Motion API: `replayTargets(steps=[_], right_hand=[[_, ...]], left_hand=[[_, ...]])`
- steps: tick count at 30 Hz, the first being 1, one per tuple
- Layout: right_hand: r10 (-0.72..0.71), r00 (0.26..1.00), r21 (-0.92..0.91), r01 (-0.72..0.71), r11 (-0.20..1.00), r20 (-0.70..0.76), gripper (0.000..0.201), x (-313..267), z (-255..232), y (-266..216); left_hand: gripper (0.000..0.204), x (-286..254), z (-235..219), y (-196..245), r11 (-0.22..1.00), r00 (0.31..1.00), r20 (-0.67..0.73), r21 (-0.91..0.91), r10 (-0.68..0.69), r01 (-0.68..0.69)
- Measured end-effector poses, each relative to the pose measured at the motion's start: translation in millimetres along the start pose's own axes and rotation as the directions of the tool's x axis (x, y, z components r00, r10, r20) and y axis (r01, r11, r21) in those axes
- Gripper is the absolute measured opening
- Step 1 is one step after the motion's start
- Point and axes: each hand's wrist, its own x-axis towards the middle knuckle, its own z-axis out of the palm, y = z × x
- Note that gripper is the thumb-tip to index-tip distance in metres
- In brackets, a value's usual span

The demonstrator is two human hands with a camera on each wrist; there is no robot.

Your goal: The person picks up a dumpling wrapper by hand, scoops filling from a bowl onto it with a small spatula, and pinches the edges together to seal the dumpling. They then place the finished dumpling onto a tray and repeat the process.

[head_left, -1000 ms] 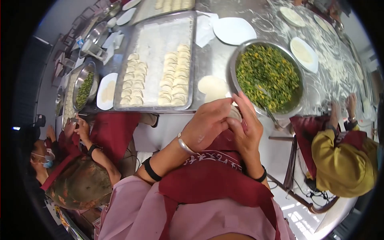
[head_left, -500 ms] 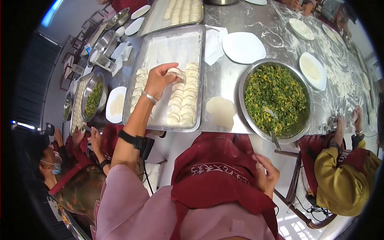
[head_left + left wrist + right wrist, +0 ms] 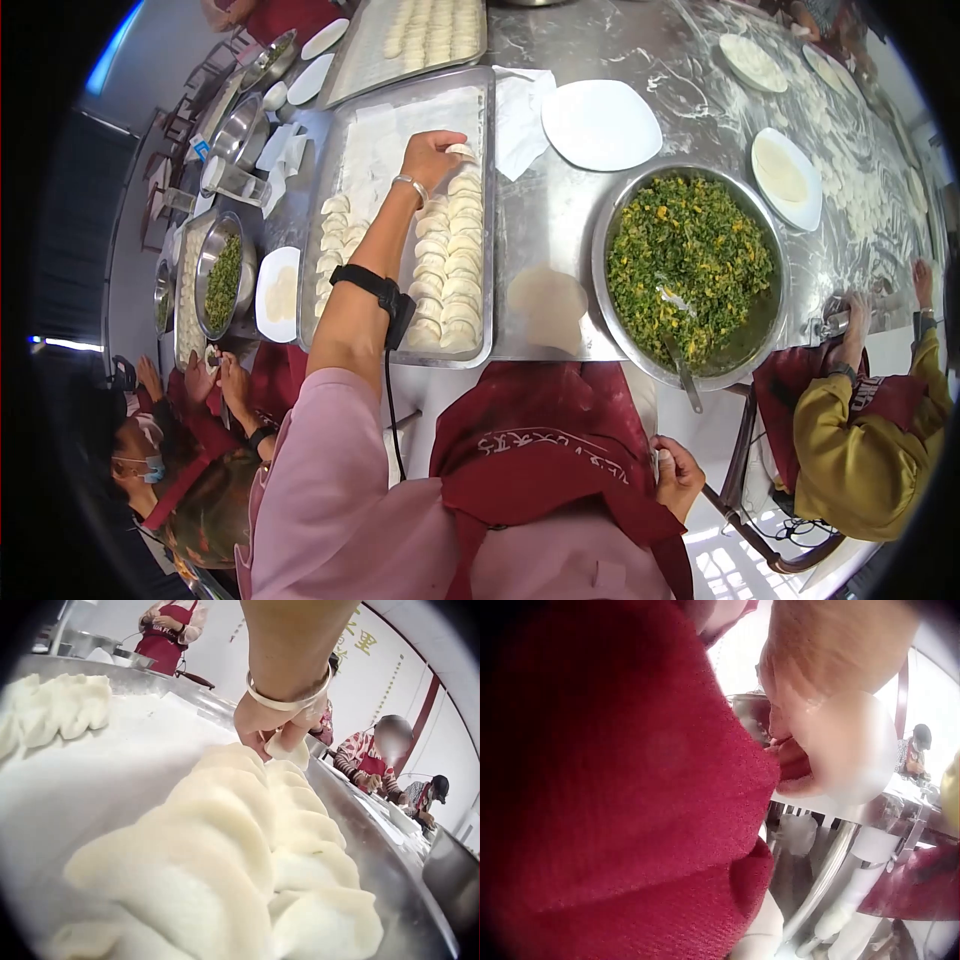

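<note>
A person in a pink top and red apron (image 3: 540, 440) stands at a metal counter (image 3: 525, 230), the left arm stretched over a metal tray (image 3: 489, 220). The left hand (image 3: 432, 162) pinches a white folded dumpling (image 3: 461, 152) between its fingers. This dumpling is inside the tray's outline, at the far end of the double row of dumplings (image 3: 461, 265) along the tray's right side; whether it touches the tray's surface cannot be told. Another group of dumplings (image 3: 335, 235) lies in the left part of the tray.

The right hand (image 3: 677, 482) is low, off the tray's near right corner, beside the apron. Its fingers are bent; whether they pinch anything cannot be told.

Just right of the tray, flat dough rounds (image 3: 548, 308) lie on the counter. Farther right of the tray is a steel bowl (image 3: 762, 312) of chopped green and yellow filling (image 3: 690, 265). A white plate (image 3: 602, 125) lies right of the tray's far half. Beyond the tray, a second tray (image 3: 362, 72) carries more dumplings.
</note>
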Motion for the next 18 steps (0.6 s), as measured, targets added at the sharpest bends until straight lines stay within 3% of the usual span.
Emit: replayTargets(steps=[8,14,18], right_hand=[[0.017,0.998,-0.115,-0.011,0.993,0.054,0.019,7.3,3.8,-3.8],[0.03,0.997,-0.099,-0.023,0.995,0.068,0.019,11.0,5.3,-0.8],[0.021,0.996,-0.103,-0.011,0.995,0.091,0.018,12.5,5.9,0.4]], left_hand=[[0.031,1.4,10.0,-5.0,0.993,0.997,0.064,0.115,-0.033,0.026],[0.032,-4.0,14.8,-1.0,0.998,0.995,0.075,0.014,-0.06,0.059],[0.029,-0.1,15.2,-9.9,0.957,0.996,0.024,0.278,0.084,-0.088]])
